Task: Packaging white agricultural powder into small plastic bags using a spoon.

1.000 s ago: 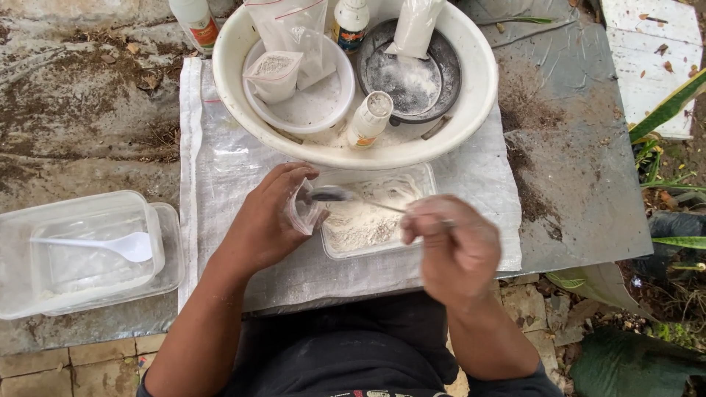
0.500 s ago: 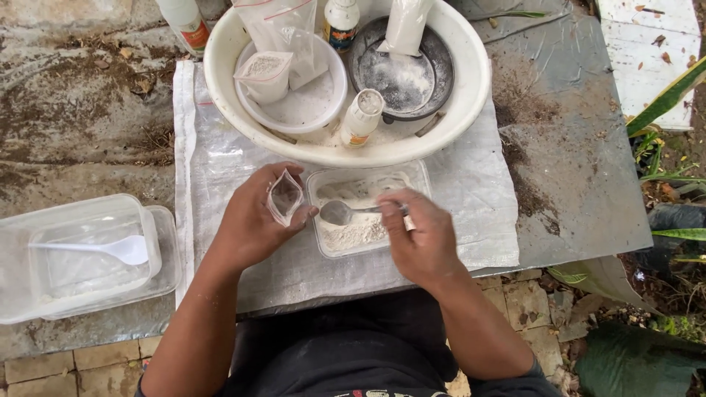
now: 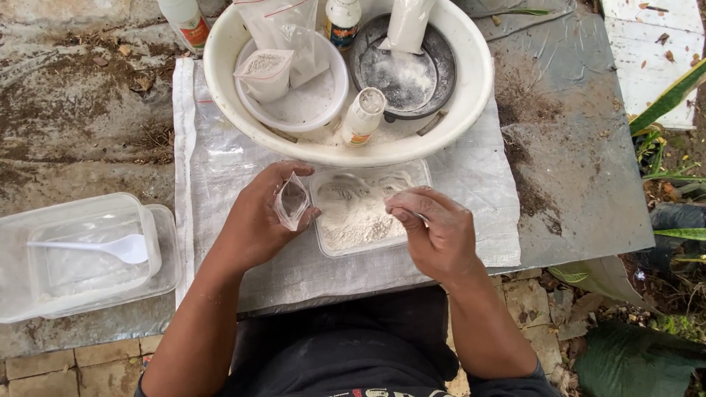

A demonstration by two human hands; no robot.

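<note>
The left hand (image 3: pixel 257 220) pinches a small clear plastic bag (image 3: pixel 292 201) between thumb and fingers, with its mouth held open and tipped toward the powder tray. The bag looks very light, thin and floppy, so I think it needs a soft hold near its top edge or it will fold shut. It may be slippery too.

The right hand (image 3: pixel 434 231) is curled, with its fingertips pressed together on the thin handle of a spoon (image 3: pixel 349 179) that reaches into the tray. The spoon's bowl is hard to see in the powder.

Between the hands sits a clear square plastic tray (image 3: pixel 368 209) full of fine white powder. The powder looks soft and dusty and could spill easily.

All this rests on a white woven plastic sheet (image 3: pixel 220 162) spread over a rough grey stone worktop (image 3: pixel 581 176).

Just behind the tray stands a big round cream basin (image 3: pixel 478 66). In it are a white bowl (image 3: pixel 305 103), a dark round pan (image 3: pixel 404 73) dusted white, small bottles and more little bags.

Far to the left sits a clear lidded box (image 3: pixel 88 254) with a white plastic spoon (image 3: pixel 110 246) in it.
</note>
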